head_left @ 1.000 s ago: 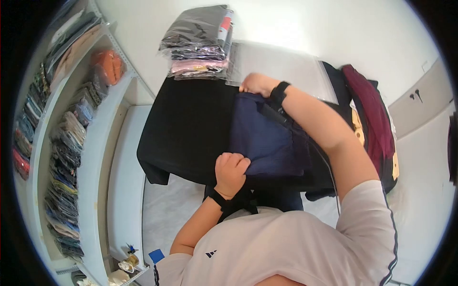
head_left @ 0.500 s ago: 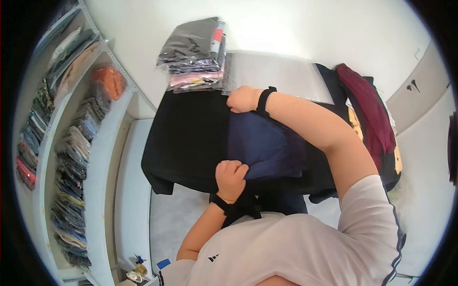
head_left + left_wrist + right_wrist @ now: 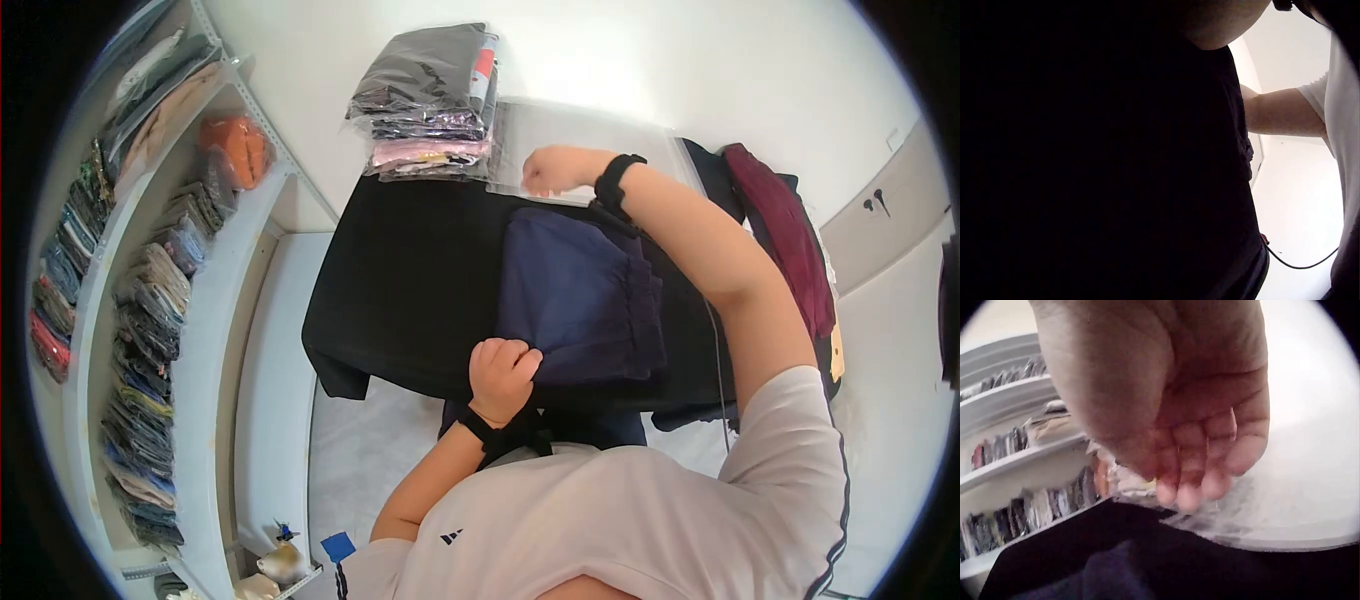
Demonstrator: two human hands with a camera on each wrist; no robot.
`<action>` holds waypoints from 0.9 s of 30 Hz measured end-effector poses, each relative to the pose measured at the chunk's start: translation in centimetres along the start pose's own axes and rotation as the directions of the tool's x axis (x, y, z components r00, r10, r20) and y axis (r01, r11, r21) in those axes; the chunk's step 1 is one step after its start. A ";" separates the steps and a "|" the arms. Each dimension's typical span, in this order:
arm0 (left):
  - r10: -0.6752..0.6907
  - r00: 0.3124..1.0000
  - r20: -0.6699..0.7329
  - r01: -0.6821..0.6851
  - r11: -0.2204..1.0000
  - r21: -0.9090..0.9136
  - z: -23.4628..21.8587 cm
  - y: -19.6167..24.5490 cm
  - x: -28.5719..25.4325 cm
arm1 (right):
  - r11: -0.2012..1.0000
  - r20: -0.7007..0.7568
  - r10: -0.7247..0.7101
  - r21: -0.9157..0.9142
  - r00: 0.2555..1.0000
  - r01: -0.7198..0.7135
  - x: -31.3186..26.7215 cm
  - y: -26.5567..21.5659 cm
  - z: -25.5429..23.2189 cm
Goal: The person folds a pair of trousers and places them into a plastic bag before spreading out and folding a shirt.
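Observation:
A folded navy garment (image 3: pixel 570 300), gathered along its right side, lies on the black-covered table. At its near left corner, my left hand (image 3: pixel 502 378) pinches the fabric between thumb and curled fingers. Dark cloth (image 3: pixel 1097 162) fills most of the left wrist view and hides that grip. Beyond the garment's far edge, my right hand (image 3: pixel 558 171) is over the front edge of the clear plastic bags (image 3: pixel 650 150). Its palm and loosely bent fingers show in the right wrist view, with nothing held in the right hand (image 3: pixel 1191 419).
A stack of bagged clothes (image 3: pixel 430 100) stands at the table's back left. Maroon cloth (image 3: pixel 785 240) lies at the right end. Shelves (image 3: pixel 215 330) of packed garments run along the left. Black cloth (image 3: pixel 410 270) covers the table left of the garment.
My right hand has come off the garment's far edge and moved away toward the plastic bags, its fingers loosening. My left hand has stayed at the near left corner.

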State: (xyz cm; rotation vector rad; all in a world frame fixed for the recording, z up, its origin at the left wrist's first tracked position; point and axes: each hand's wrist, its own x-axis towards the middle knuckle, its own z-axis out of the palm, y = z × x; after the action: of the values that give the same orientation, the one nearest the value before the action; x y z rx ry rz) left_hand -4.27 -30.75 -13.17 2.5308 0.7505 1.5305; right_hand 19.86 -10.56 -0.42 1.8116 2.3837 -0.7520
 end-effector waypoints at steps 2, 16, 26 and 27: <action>-0.003 1.000 0.000 0.003 1.000 -0.010 0.1 -0.1 0.0 | 1.000 0.133 0.015 -0.010 0.991 -0.014 -1.7 -1.4 1.2; 0.001 1.000 0.003 -0.001 1.000 -0.015 0.0 0.0 0.2 | 0.961 -0.093 -0.267 0.042 0.959 0.272 0.3 1.4 4.1; -0.085 0.994 0.069 0.086 0.996 -0.002 -0.3 0.3 0.7 | 0.946 -0.155 0.291 0.194 0.944 -0.260 -9.1 3.5 -1.5; -0.088 0.994 0.070 0.088 0.996 0.002 -0.3 0.3 0.7 | 0.934 -0.147 0.305 0.238 0.941 -0.266 -11.7 3.2 -1.4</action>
State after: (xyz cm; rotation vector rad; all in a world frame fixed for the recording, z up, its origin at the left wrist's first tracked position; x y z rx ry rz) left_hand -4.10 -30.76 -12.38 2.4998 0.8385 1.4075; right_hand 26.82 -19.80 3.57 2.3455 2.1287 -0.8700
